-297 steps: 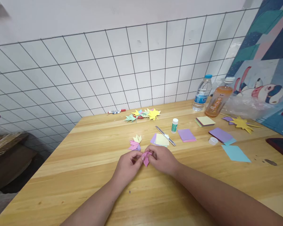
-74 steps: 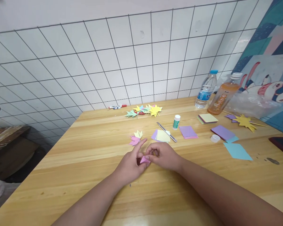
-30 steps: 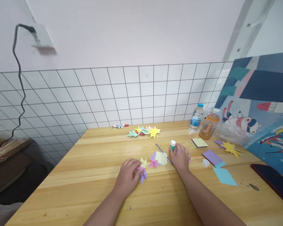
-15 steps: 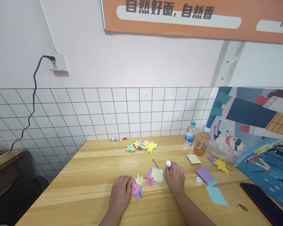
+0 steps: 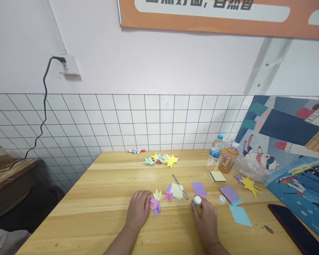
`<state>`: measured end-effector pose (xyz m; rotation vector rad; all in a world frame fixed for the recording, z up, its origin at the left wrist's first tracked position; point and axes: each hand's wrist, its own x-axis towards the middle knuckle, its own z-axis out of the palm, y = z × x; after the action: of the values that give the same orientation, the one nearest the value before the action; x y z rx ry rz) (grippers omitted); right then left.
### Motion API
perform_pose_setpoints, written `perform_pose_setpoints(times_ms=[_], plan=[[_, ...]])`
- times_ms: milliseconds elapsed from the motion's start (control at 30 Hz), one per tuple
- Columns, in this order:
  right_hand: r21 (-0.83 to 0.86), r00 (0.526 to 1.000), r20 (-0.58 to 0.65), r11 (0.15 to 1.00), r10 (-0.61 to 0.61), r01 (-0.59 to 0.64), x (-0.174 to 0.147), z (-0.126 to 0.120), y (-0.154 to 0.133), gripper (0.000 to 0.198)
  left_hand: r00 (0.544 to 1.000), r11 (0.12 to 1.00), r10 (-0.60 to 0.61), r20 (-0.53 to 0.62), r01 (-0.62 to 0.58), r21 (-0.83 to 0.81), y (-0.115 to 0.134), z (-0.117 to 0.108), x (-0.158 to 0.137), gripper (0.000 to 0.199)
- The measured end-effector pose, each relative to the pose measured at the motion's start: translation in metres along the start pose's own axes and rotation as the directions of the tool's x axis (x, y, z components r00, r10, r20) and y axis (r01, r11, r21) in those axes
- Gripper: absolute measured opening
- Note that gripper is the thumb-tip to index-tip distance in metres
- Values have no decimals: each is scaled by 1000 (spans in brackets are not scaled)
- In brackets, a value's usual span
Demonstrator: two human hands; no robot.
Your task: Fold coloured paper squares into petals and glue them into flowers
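My left hand [image 5: 138,209] is closed at the left edge of a folded paper piece [image 5: 155,203] with pink, pale yellow and purple points; its fingertips are partly hidden. In my right hand [image 5: 207,221] is a glue stick [image 5: 197,200] with a white end, held tilted beside a purple paper square [image 5: 199,189]. Between the hands lie a pink folded piece [image 5: 168,196] and pale yellow squares [image 5: 177,190]. A silver craft knife [image 5: 180,186] rests across their right edge. A white cap [image 5: 222,199] sits right of my right hand.
Paper leaves [image 5: 171,160] and markers [image 5: 136,151] lie at the back. A water bottle [image 5: 215,150] and an orange drink bottle [image 5: 229,158] stand back right. Further right are a blue sheet [image 5: 240,215], a yellow paper leaf [image 5: 249,185] and a dark phone [image 5: 292,226].
My right hand has moved right and toward me with the glue stick, which now tilts. The purple square it covered shows fully. My left hand stays by the folded piece. The view has shifted slightly.
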<state>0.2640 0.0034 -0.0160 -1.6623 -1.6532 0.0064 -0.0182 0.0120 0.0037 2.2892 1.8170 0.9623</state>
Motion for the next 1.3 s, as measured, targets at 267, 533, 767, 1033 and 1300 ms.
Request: perform_pose_setpoints(times_ms=[267,533,767,1033,1300], plan=[[264,921,325,915,213,-305,-47,-30,4,38,958,964,225,177,-245,100,13,-9,-50,58],[363,941,253,880,223,-306,-56,-39,-11,39,938,963,226,264,-256,82,15,-13,-46,60],[350,936,285,887,205,-301,-55,-32,2,38,924,967,240,298,-255,12,11,-10,-49,50],[524,926,273,767,261,-371,-49,-37,-7,41,930,962,263,256,-233,-141,5,-10,-55,50],[543,927,261,753,269,-372,-60,-41,-10,43,969,970,133,206,-84,-230,6,-3,-45,47]])
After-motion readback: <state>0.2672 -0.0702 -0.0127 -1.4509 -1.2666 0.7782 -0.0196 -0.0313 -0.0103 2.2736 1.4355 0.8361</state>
